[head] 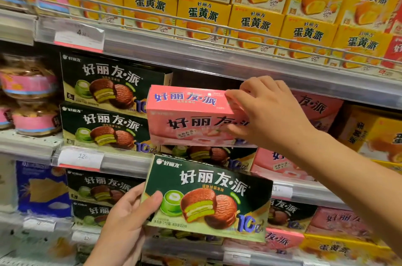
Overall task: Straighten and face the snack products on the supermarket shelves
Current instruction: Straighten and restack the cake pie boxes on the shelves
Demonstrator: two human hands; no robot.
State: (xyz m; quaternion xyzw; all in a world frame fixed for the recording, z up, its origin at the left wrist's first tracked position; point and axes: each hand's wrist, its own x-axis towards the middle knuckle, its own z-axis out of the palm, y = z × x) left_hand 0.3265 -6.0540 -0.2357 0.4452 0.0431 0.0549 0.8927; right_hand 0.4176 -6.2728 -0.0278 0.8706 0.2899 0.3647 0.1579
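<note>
Pink box (191, 115) gripped by right hand (267, 113), fingers curled; green box (206, 198) pinched by left hand (128, 220).

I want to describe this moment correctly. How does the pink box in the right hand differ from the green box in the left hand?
The pink box is pink, while the green box is dark green with chocolate pies pictured. The right hand holds the pink box up at the middle shelf, over a green box lying there; the left hand holds the green box lower, in front of the shelves. The pink box shows its top and front; the green one only its front. Both carry the same white-outlined brand lettering.
</note>
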